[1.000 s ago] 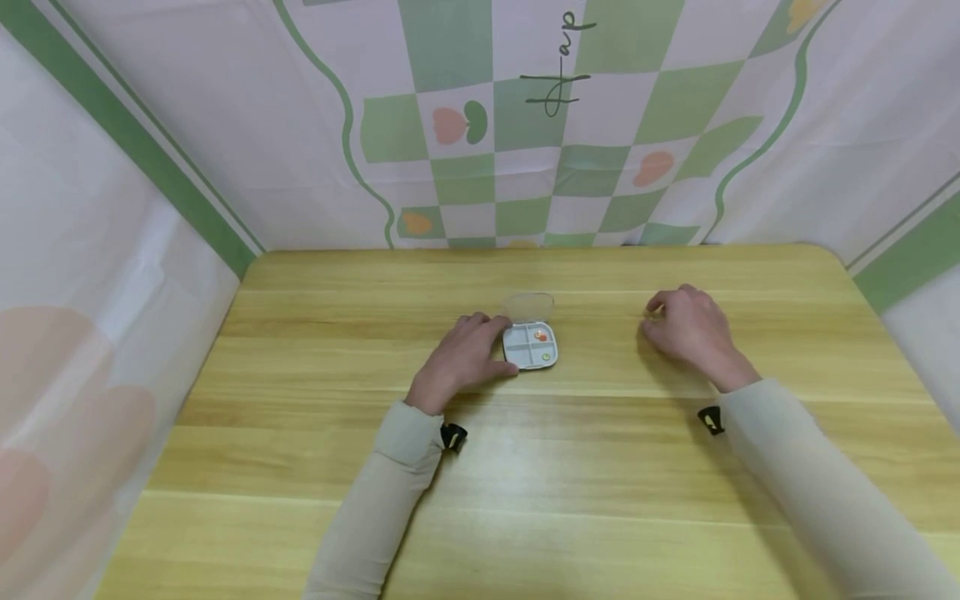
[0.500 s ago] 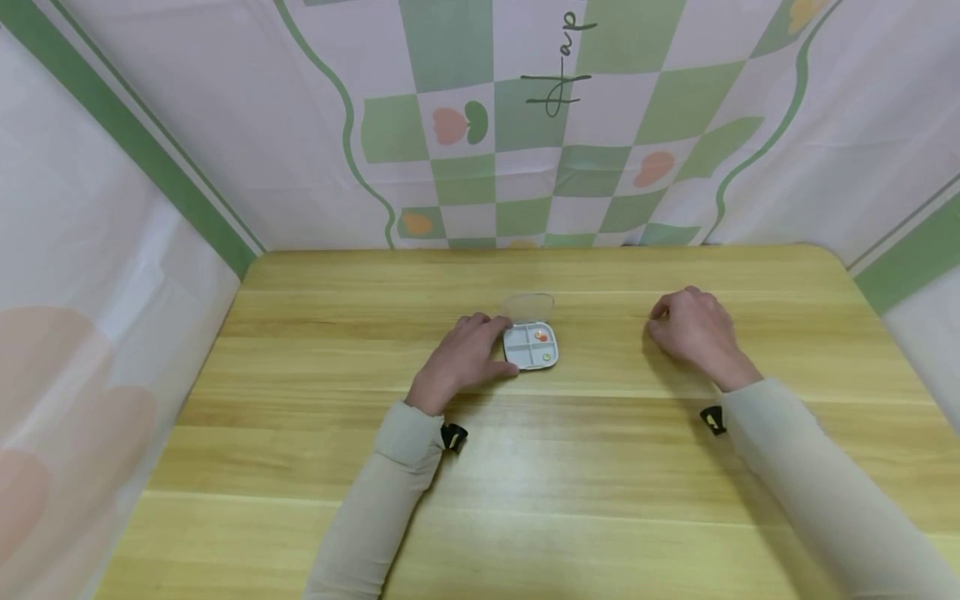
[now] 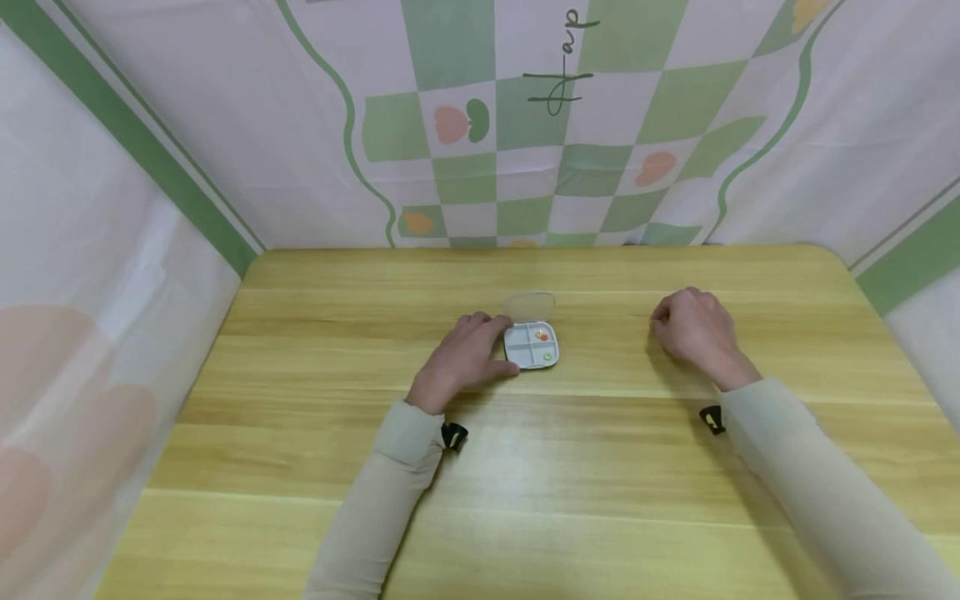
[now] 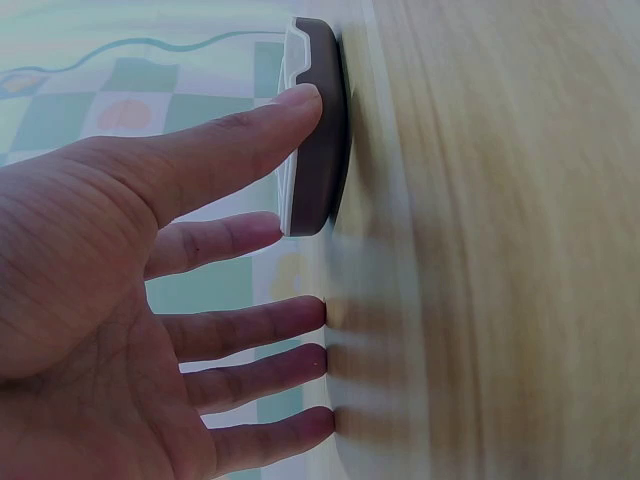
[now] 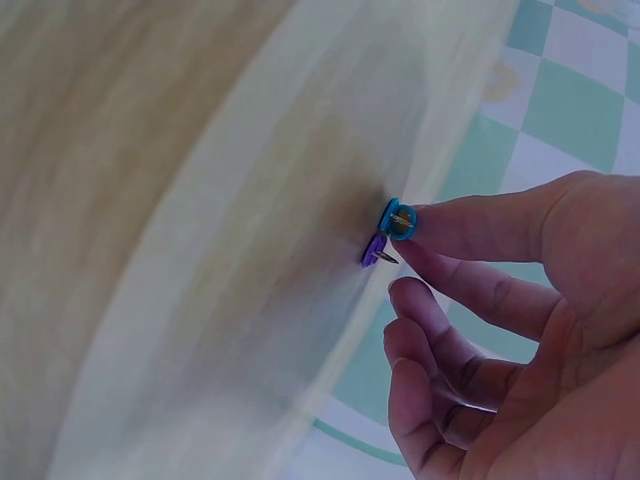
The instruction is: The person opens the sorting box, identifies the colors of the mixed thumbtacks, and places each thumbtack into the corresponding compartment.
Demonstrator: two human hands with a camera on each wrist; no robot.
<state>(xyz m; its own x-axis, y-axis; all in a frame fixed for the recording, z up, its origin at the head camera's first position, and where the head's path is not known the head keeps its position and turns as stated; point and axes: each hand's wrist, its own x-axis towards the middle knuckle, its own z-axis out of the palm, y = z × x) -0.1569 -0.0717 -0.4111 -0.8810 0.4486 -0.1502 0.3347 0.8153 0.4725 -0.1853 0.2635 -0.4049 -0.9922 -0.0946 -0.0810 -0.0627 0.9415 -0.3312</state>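
Note:
A small pill case (image 3: 531,345) with four-way dividers lies on the table, its clear lid (image 3: 531,307) flipped up at the back. Orange pieces (image 3: 542,336) sit in its back right compartment and a small green piece (image 3: 547,357) in the front right one. My left hand (image 3: 467,354) holds the case's left side, thumb at the front edge and index finger at the back corner. Farther right, my right hand (image 3: 696,329) has thumb and index finger together at a blue thumbtack (image 5: 398,219) low over the tabletop. A purple thumbtack (image 5: 374,251) touches it, pin pointing outward.
The wooden table (image 3: 480,483) ends at a patterned cloth (image 3: 525,175) hanging along its back edge. More cloth hangs at the left and right sides.
My right hand has shifted slightly right, and the gap between its thumb and index finger has narrowed. The left hand and the pill case have stayed in place.

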